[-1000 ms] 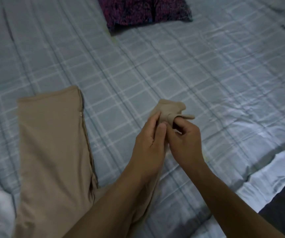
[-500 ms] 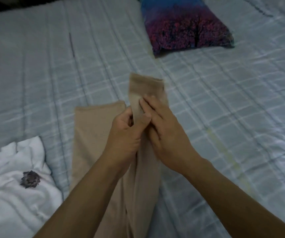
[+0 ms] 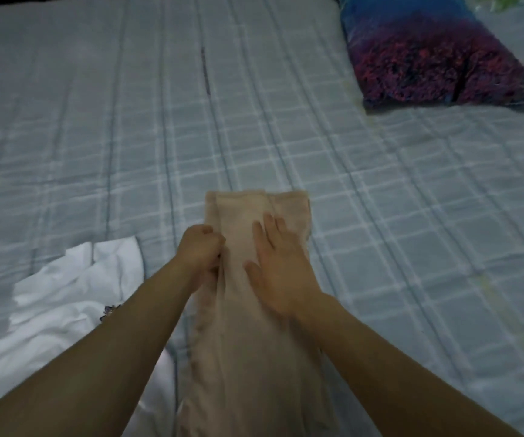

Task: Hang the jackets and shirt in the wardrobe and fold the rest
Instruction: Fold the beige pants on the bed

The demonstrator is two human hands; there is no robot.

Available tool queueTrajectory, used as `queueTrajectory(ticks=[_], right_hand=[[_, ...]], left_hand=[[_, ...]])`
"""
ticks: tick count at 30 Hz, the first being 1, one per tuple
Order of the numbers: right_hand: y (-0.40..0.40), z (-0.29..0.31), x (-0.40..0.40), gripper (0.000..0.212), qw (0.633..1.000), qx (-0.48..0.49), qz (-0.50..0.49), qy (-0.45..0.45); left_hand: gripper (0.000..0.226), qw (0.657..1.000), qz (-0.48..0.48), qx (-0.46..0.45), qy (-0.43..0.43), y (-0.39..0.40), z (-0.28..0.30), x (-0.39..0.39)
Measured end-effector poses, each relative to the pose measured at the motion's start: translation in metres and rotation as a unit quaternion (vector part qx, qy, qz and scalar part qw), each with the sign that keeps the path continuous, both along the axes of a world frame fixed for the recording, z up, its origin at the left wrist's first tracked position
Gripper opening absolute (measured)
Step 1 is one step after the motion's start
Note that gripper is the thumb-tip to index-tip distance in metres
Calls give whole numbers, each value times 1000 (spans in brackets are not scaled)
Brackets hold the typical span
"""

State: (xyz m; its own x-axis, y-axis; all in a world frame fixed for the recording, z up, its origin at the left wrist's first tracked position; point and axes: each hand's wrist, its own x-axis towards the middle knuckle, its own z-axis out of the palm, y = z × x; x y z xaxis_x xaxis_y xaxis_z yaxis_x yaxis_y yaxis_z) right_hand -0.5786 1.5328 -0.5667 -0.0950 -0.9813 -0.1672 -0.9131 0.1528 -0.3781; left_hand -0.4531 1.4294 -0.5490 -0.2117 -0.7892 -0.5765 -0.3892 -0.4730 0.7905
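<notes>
A pair of beige trousers (image 3: 248, 357) lies lengthwise on the bed, one leg laid over the other, cuffs pointing away from me. My left hand (image 3: 202, 252) is curled at the left edge of the top leg and grips the fabric there. Flat on the upper leg lies my right hand (image 3: 278, 263), fingers straight and spread, pressing the cloth down. A crumpled white garment (image 3: 65, 304) with a small dark ornament lies to the left of the trousers, partly under my left forearm.
The bed is covered by a pale blue checked sheet (image 3: 380, 216). A pillow (image 3: 427, 58) printed in blue and dark red sits at the far right. The bed's dark far edge shows at the top left.
The loose trouser leg that both hands held up now lies flat on the other leg. My right hand has opened onto the cloth. The view has shifted, the pillow moving right.
</notes>
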Motion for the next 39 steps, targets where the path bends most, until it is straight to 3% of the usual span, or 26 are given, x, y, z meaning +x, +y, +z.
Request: queueTrajectory(ticks=[2,4,7,9,11,21,27,31,36,39], right_hand=[[13,-20,5,69,1000,14,1,5],[24,-36,6,71,1000,28,7,8],[31,-51,2,69,1000,15,5,5],[34,-57,2,65,1000,-8,6,14],[36,-62,5,65,999,-19,4,34],[59,-57,20,69,999,16,-9,49],[94,-56,35,72,996,54,-19,70],[99,-54,34,73,996,55,-22,64],[120,-45,46,73,996,59,14,64],[153,-38,64,78,995,43,32,78]], left_hand=[[19,997,27,-58,-53,2,-16,5],[37,970,-46,-183,-151,15,-21,11],[41,837,-223,-442,-232,49,-29,19],[55,774,-350,-459,-260,64,-42,19],[62,745,-420,-410,-318,68,-59,22],[65,758,-404,-395,-326,85,-74,48],[67,785,-388,-366,-316,115,-73,72],[63,769,-392,-373,-340,123,-66,73],[57,705,-458,-444,-311,143,-57,86],[55,697,-476,-450,-291,169,-60,100]])
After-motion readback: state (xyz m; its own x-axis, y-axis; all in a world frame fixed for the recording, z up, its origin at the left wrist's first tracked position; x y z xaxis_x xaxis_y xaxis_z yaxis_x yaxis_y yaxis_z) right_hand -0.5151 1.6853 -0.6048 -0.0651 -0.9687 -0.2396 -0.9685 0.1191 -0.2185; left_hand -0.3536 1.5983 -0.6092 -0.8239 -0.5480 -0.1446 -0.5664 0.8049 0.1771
